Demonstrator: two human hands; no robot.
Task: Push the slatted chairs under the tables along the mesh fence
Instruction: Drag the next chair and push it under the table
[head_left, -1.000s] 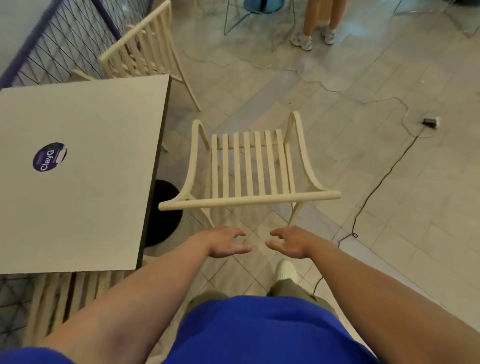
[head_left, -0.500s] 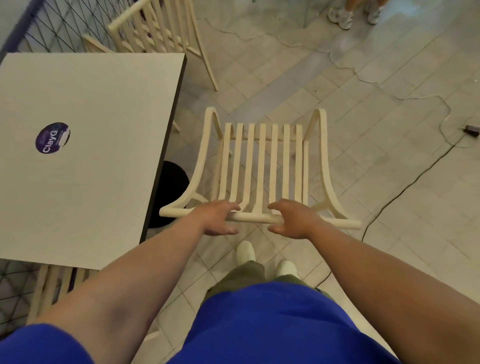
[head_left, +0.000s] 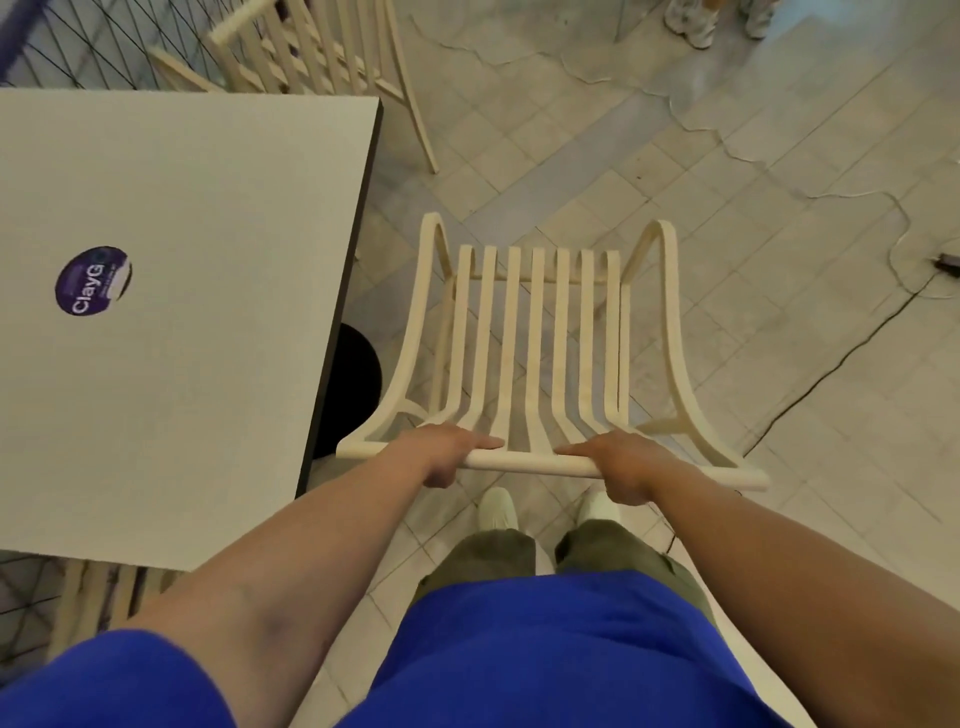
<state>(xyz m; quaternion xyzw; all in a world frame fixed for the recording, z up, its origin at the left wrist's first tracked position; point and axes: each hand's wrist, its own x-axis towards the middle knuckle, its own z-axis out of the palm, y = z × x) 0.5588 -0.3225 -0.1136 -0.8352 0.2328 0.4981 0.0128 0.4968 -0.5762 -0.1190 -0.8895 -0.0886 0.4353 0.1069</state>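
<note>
A cream slatted chair (head_left: 535, 338) stands on the tiled floor right in front of me, to the right of a pale square table (head_left: 171, 312). My left hand (head_left: 441, 452) and my right hand (head_left: 618, 467) both grip the chair's top back rail, a hand's width apart. The table bears a round purple sticker (head_left: 92, 280) and stands against the mesh fence (head_left: 104, 47). A second slatted chair (head_left: 317, 47) stands at the table's far side. A third chair (head_left: 98, 597) is tucked under the table's near edge, mostly hidden.
The table's black round base (head_left: 353, 384) shows beside the chair's left arm. Cables (head_left: 831, 379) run across the floor at right to a small plug block (head_left: 945, 260). Another person's shoes (head_left: 696, 26) stand at the top right.
Both hands went from hovering open behind the chair to closing on its top rail. The view has tilted down over the chair.
</note>
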